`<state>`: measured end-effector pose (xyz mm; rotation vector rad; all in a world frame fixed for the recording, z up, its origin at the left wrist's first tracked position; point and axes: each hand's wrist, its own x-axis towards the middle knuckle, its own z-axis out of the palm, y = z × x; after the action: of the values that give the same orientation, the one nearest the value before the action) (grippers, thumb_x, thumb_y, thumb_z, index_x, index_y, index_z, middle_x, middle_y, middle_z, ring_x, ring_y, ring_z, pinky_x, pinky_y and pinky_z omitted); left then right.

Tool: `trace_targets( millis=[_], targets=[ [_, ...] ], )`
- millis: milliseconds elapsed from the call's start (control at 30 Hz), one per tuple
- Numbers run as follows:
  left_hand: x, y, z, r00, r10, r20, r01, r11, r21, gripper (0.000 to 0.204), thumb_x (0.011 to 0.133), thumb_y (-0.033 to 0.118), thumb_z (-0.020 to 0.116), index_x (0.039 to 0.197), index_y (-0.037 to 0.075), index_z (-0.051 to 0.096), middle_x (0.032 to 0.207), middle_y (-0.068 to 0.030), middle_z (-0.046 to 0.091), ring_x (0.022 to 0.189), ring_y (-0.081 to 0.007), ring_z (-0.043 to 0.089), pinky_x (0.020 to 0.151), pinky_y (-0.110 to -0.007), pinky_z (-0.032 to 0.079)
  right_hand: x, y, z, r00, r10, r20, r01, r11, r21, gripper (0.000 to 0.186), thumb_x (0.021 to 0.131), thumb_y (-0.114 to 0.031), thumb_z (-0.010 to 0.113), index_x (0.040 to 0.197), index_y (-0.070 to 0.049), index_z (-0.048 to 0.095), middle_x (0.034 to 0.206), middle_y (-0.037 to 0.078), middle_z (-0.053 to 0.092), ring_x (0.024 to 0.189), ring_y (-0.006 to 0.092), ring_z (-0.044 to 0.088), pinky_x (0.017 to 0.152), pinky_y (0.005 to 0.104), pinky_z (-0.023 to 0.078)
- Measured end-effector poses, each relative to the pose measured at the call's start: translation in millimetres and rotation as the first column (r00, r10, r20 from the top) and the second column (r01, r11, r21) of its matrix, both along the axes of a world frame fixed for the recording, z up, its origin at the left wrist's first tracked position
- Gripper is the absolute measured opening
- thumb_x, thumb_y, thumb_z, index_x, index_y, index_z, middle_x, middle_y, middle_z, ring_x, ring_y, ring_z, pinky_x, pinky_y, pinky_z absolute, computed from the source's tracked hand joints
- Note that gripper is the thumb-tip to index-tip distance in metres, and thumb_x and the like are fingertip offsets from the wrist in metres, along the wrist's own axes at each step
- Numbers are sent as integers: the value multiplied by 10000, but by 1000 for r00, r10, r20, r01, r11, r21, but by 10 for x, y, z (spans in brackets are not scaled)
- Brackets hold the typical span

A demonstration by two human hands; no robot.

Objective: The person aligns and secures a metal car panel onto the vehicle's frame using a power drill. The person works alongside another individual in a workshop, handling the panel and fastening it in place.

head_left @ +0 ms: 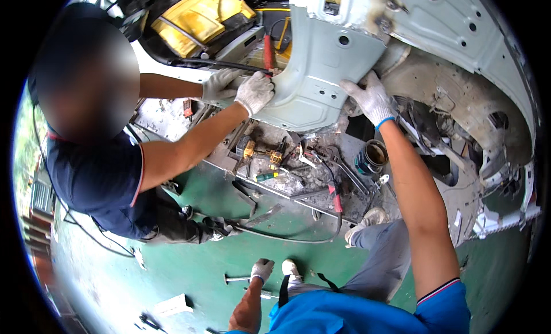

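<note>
My right hand (371, 99), in a white glove, grips the edge of a pale grey metal panel (318, 64) on a car body, its thumb on the panel's face. My left hand (262, 269), also gloved, hangs low over the floor with fingers curled; whether it holds anything is hidden. A co-worker's gloved hands (254, 93) (218, 84) rest on the panel's left part and the sill beside it. Below the panel, a metal platform (304, 190) bears yellow-black drills (274, 156), a green screwdriver (266, 176), wrenches (350, 170), a red-handled cable (337, 202) and an open can (370, 157).
A co-worker (94, 176) stands at the left, close beside the car. A hose (287, 235) crosses the green floor (195, 282), where a T-shaped tool (235, 277) and scattered scraps lie. Stripped bodywork with brackets (459, 104) extends to the right.
</note>
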<state>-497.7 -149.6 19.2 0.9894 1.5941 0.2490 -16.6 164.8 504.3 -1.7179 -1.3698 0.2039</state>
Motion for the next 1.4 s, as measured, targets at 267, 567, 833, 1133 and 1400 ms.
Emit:
trace_targets(
  millis=[267,567,833,1133,1400],
  targets=[
    [-495,-713,-457,922,-266,-281,198,948,-250,514,859,483,707,1179,84,766,1219,-204,732,1144,-381,700,994,-461,543,134,200,-196,985,162,-65,-151,977,153,842,778,-490,884,1265,129,584,1208,248,705,1096,310,678,966,415,529],
    [37,-227,-37,941,-205,-269,170,974,-147,484,868,464,691,1143,71,759,1189,-219,737,1140,-388,698,988,-452,552,1062,286,-321,971,54,233,-55,998,-5,709,950,-335,752,1485,32,464,1437,231,581,1290,341,596,1056,479,486],
    [577,-87,-235,979,-66,-192,23,975,-221,457,856,444,652,1169,129,759,1187,-176,749,1127,-355,712,982,-431,561,112,177,-222,925,88,-371,-98,995,-6,961,962,-200,752,1664,-163,97,1577,164,454,1426,357,502,1003,758,435],
    [552,-4,-231,966,-173,-191,147,979,-142,443,810,424,680,1098,106,791,1160,-195,749,1103,-373,711,966,-434,562,708,333,-507,989,146,-37,-131,956,263,711,912,-285,828,1399,102,485,1310,165,630,1124,232,617,1001,381,514],
    [126,130,-255,929,-215,-301,149,962,-228,573,816,485,704,1189,53,763,1217,-228,734,1160,-373,698,1006,-440,547,325,193,-303,988,157,-2,-154,973,174,761,869,-275,854,1426,67,464,1313,180,601,1147,274,585,1039,413,491]
  ],
)
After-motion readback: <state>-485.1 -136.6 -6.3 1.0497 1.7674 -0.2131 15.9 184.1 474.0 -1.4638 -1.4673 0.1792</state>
